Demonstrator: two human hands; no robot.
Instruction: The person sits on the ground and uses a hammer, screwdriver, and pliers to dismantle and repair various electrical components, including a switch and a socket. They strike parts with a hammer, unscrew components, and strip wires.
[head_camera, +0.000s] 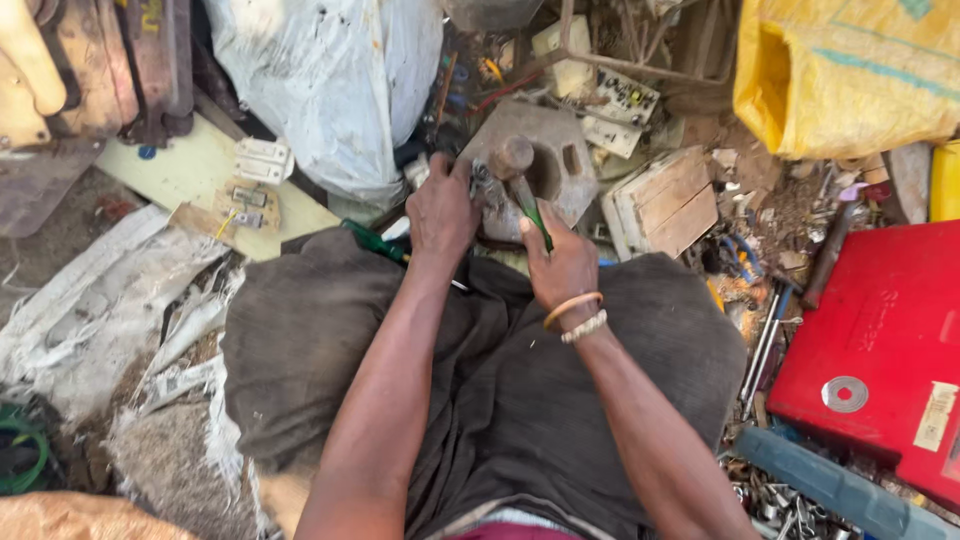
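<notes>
A grey, chipped stone block (560, 150) with one rectangular hole in its top lies on the ground just beyond the person's knees. The right hand (562, 262) is closed around the green handle of one hammer (518, 175), whose worn, rounded metal head sits over the middle of the block. The left hand (443, 212) rests at the block's left edge, fingers curled down onto a small metal piece (482, 182) pressed against the stone; the piece is too small to make out further. Two bangles (575, 313) circle the right wrist. Left of the block bulges one white plastic sack (330, 80); far to its right stands one yellow sack (850, 70). One red metal case (880, 350) lies right of the block, nearer the person, with one flat washer (845, 393) on top.
</notes>
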